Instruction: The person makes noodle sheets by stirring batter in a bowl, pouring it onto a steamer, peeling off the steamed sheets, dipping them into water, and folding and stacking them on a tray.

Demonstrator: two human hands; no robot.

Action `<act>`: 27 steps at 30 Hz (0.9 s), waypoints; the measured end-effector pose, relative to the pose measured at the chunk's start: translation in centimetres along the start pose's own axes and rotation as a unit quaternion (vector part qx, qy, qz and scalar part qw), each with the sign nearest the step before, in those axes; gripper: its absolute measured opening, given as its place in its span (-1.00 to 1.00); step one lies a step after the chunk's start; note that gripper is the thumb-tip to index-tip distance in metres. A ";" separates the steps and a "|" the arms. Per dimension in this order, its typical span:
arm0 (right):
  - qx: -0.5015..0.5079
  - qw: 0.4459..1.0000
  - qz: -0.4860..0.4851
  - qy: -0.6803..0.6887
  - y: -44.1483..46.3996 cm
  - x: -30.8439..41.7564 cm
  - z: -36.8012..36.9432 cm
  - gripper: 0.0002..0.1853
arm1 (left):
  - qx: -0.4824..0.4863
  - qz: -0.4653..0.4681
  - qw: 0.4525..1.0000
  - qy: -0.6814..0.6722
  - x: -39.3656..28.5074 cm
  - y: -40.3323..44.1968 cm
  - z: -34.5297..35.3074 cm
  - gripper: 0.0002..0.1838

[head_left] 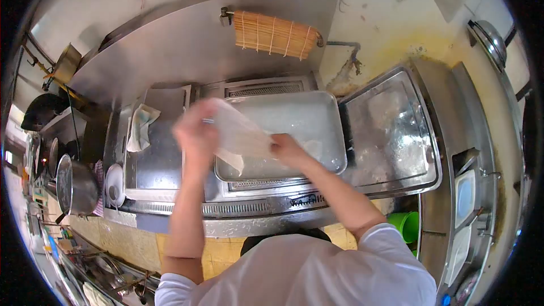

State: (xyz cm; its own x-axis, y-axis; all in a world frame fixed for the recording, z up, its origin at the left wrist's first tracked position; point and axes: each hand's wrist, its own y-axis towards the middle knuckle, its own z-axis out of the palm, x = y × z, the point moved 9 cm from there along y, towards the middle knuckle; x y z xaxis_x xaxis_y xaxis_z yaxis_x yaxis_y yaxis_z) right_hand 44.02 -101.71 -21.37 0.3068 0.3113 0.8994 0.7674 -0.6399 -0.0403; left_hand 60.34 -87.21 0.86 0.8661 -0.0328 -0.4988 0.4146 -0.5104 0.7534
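A thin, whitish, see-through sheet [241, 130] is stretched between my hands above a shallow metal tray [317, 97]. I cannot make out whether it is cloth or food. My left hand [196, 131], smeared by motion, grips the upper left end of the sheet over the tray's left edge. The right-hand side of the sheet is pinched in my right hand [288, 150], with the fingertips partly hidden. A paler corner [231, 161] of the sheet hangs down near the tray's front left. Inside the tray lies something pale and wet-looking, partly covered by my right hand.
To the left, a folded cloth [143, 127] rests on a steel panel [156, 161]. A wet metal tray [391, 136] stands on the right. Behind hangs a bamboo mat [276, 35]. A pot [76, 184] and a white lid [115, 186] are at the far left.
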 end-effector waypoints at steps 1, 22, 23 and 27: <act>-0.046 0.997 0.018 -0.056 -0.2 -5.9 -2.3 -0.72 | -0.046 -0.076 0.995 -0.054 2.2 1.1 -2.9 -0.60; -0.060 0.984 -0.166 0.001 0.8 8.8 -2.5 -0.61 | 0.116 -0.034 0.991 -0.054 0.5 -6.1 5.4 -0.56; -0.013 0.992 -0.118 0.030 0.9 10.0 -0.2 -0.62 | 0.104 -0.002 0.994 -0.038 -0.1 -5.5 4.8 -0.55; -0.010 0.994 -0.005 -0.113 1.9 -5.1 2.7 -0.63 | -0.032 -0.022 0.999 -0.024 2.8 -0.5 -3.0 -0.58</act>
State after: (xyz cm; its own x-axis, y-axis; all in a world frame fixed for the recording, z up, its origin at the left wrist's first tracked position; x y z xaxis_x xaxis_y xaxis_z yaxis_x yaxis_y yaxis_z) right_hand 45.42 -102.64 -27.18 0.4199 0.4655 0.7791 0.7598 -0.6498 -0.0212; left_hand 63.40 -84.52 0.40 0.8326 -0.0539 -0.5512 0.4707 -0.4557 0.7555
